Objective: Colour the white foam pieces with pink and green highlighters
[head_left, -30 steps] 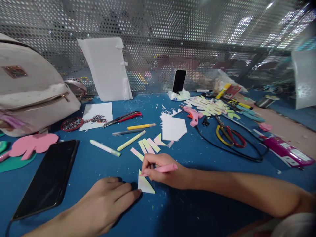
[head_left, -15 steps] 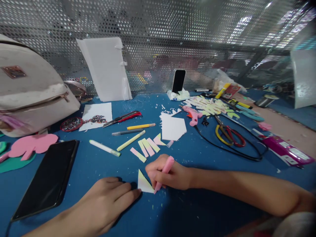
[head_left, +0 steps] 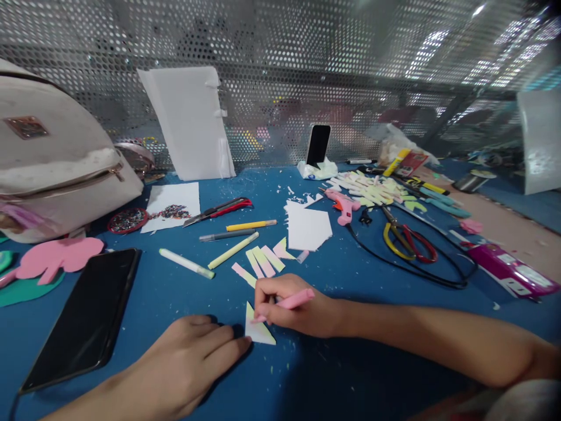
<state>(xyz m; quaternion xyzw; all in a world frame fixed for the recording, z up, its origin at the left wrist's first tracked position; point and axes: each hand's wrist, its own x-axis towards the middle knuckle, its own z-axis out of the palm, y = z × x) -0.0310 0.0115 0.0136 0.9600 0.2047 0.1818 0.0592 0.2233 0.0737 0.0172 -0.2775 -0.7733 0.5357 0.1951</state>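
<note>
A pink marker (head_left: 296,299) is gripped in my right hand (head_left: 291,307), its tip down on a small triangular piece of foam or card (head_left: 258,328). That piece is whitish with pale yellow-green along its edges. My left hand (head_left: 195,356) lies flat on the blue table, fingers stretched out, one fingertip at the piece's left corner. Just beyond my right hand lie several narrow strips (head_left: 265,261) coloured pink and pale yellow, and a notched piece (head_left: 283,249) in the same colours. A white sheet with a cut edge (head_left: 309,228) rests farther back.
Markers (head_left: 186,262) and a red utility knife (head_left: 219,210) lie at mid-table. To the right are a pink glue gun (head_left: 343,206) with its cord, scissors (head_left: 409,237) and a heap of strips (head_left: 372,187). A large phone (head_left: 85,316) and a backpack (head_left: 61,158) are at left.
The marker's tip has moved from the triangular piece's right corner up and left to its upper part, and the marker is tilted lower. My left hand has stayed put.
</note>
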